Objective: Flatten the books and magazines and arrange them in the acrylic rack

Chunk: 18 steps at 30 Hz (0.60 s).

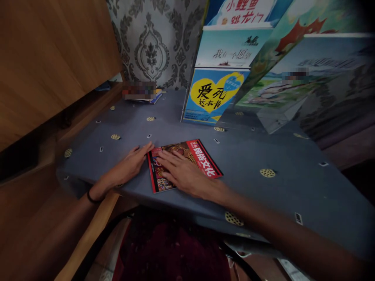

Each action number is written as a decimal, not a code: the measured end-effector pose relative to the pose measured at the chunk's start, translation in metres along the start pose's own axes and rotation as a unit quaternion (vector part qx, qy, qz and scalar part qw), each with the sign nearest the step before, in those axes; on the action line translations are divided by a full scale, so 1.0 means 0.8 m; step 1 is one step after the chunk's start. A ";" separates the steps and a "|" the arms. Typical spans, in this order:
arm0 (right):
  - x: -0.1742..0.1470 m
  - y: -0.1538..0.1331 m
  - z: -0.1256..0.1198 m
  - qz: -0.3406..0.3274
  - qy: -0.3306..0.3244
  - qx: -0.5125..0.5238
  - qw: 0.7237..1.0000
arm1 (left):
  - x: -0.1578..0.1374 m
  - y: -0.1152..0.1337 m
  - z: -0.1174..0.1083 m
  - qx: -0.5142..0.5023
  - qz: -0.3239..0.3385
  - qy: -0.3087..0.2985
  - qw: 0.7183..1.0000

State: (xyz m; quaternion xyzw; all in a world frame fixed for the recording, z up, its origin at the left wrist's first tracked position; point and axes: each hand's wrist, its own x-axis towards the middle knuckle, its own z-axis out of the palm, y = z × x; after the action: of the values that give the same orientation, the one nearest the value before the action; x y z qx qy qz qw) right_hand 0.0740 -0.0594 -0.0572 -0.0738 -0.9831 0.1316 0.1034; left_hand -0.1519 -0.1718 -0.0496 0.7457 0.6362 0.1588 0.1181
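A thin red and black book (202,158) with white Chinese characters on its cover lies closed on the blue-grey tablecloth (181,132), close to the front edge of the table. My right hand (184,171) rests flat on the cover, its fingers stretched out toward the left side of the book. Beside the book's left edge is my left hand (130,164), fingers extended, the tips at or very near the book's upper left corner. A dark band circles my left wrist. Neither hand grips anything.
Several picture books stand in a clear display rack at the back right, among them a blue and yellow one (216,95). A small pile of books (142,93) lies at the back left, by the patterned wall. A wooden cabinet (58,58) borders the table's left side.
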 end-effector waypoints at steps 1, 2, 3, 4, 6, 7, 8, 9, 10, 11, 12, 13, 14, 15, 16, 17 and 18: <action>0.003 -0.011 0.003 -0.034 -0.013 0.006 0.999 | 0.000 -0.001 0.000 -0.005 0.001 -0.003 1.000; 0.005 -0.020 0.005 -0.070 -0.026 0.013 0.997 | -0.001 -0.002 0.000 -0.008 0.004 -0.003 1.000; 0.004 -0.028 0.007 -0.103 -0.036 0.022 0.994 | -0.002 -0.002 0.001 -0.008 0.007 0.000 1.000; 0.001 -0.033 0.007 -0.130 -0.044 0.033 0.990 | -0.002 -0.003 0.003 -0.007 0.010 0.006 1.000; -0.009 -0.040 0.003 -0.165 -0.055 0.058 0.983 | -0.003 -0.003 0.007 -0.001 0.008 0.018 1.000; -0.016 -0.041 -0.002 -0.173 -0.061 0.073 0.980 | -0.003 -0.002 0.008 0.003 0.004 0.020 1.000; -0.023 -0.041 -0.007 -0.176 -0.069 0.089 0.978 | -0.003 -0.001 0.009 0.005 -0.001 0.018 1.000; -0.031 -0.041 -0.012 -0.173 -0.077 0.106 0.976 | -0.002 0.000 0.009 0.008 -0.006 0.016 1.000; -0.039 -0.040 -0.018 -0.165 -0.083 0.120 0.975 | -0.002 0.002 0.009 0.010 -0.012 0.013 1.000; -0.048 -0.038 -0.023 -0.151 -0.086 0.132 0.976 | -0.001 0.004 0.008 0.013 -0.018 0.011 1.000; -0.057 -0.036 -0.026 -0.133 -0.088 0.140 0.977 | -0.001 0.007 0.007 0.016 -0.023 0.010 1.000; -0.066 -0.032 -0.029 -0.110 -0.085 0.143 0.980 | 0.000 0.010 0.006 0.021 -0.028 0.010 0.999; -0.076 -0.027 -0.031 -0.086 -0.077 0.143 0.983 | 0.000 0.012 0.005 0.027 -0.033 0.011 0.999; -0.085 -0.021 -0.033 -0.062 -0.065 0.140 0.986 | 0.000 0.015 0.005 0.034 -0.036 0.012 0.999; -0.095 -0.014 -0.033 -0.037 -0.052 0.134 0.989 | 0.000 0.017 0.004 0.041 -0.038 0.014 0.998; -0.104 -0.007 -0.033 -0.012 -0.035 0.126 0.991 | 0.000 0.018 0.003 0.047 -0.039 0.017 0.998; -0.113 0.001 -0.033 0.014 -0.019 0.117 0.993 | 0.000 0.020 0.001 0.051 -0.040 0.018 0.998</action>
State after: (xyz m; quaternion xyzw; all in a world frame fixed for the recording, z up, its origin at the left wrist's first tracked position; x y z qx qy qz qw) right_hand 0.1672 -0.0675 -0.0492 -0.0727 -0.9617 0.2484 0.0907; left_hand -0.1369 -0.1741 -0.0444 0.7216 0.6751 0.1342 0.0747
